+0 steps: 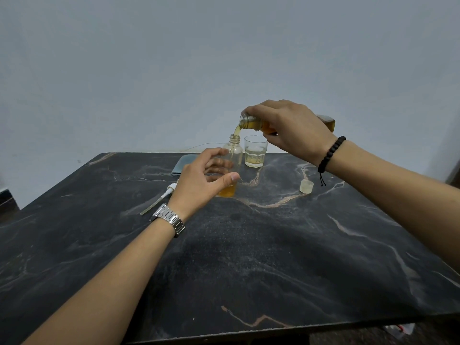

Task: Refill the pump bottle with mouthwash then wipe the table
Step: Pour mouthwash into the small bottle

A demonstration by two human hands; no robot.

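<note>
A clear pump bottle (235, 151) stands upright on the dark marble table (249, 257), its neck uncapped and a little amber liquid at its bottom. My left hand (202, 179) wraps around its body. My right hand (288, 129) grips a mouthwash bottle (251, 123) tipped on its side above it. An amber stream falls from that bottle's mouth into the pump bottle's neck. The white pump head with its tube (160, 197) lies on the table to the left. A small translucent cap (306, 186) sits to the right.
A drinking glass (255, 151) with some pale liquid stands just behind and right of the pump bottle. A folded grey-blue cloth (181, 165) lies at the back left of the table. A plain wall rises right behind the table's far edge.
</note>
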